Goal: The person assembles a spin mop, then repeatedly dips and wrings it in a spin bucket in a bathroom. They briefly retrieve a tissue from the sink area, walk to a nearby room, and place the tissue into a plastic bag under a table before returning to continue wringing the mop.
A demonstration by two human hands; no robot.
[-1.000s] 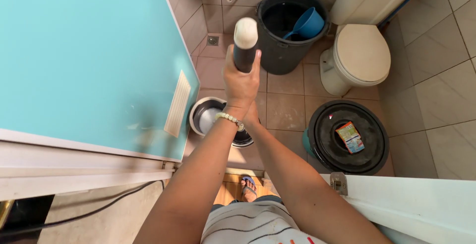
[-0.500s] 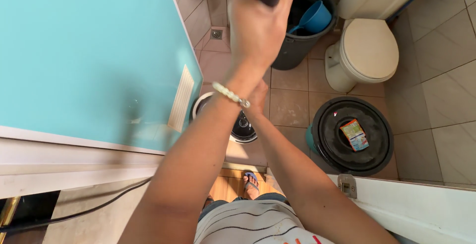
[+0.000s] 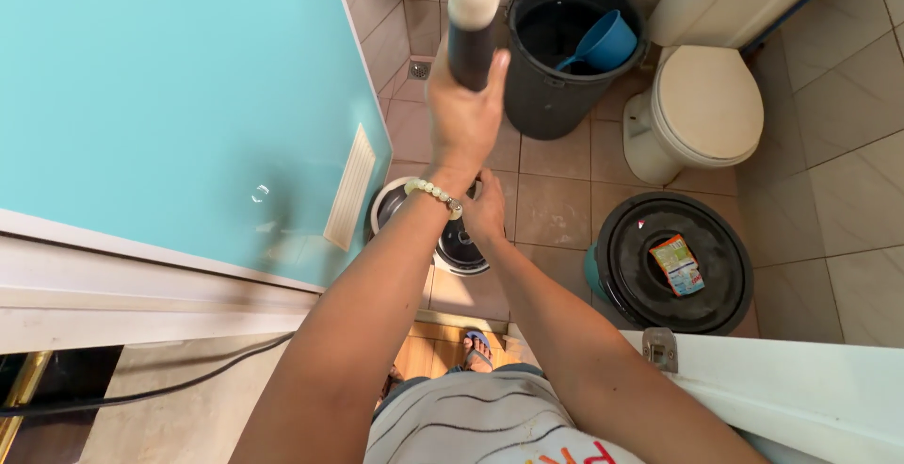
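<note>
A dark cylinder with a white cap (image 3: 471,21) is held upright, raised above the tiled floor (image 3: 556,205), gripped firmly by the left hand (image 3: 463,115) near the dark bucket (image 3: 556,97); the right hand (image 3: 485,210) is seen lower, its grip not discernible, beside a round appliance (image 3: 452,243)

From my feed, looking down: my left hand (image 3: 463,115) is raised, gripping a bottle (image 3: 471,26) above the tiled floor (image 3: 546,200), with the right hand (image 3: 485,210) lower, just beneath the left wrist. Left of both stands a door (image 3: 169,87). Ahead sits a bucket (image 3: 556,97) with a scoop (image 3: 603,42) inside — a toilet (image 3: 702,111) to its right. Nearer me, right of the hands, a lidded bin (image 3: 673,261) carries a small packet (image 3: 678,264) on its lid. Under the hands lies a round pan (image 3: 461,243), partly hidden.
</note>
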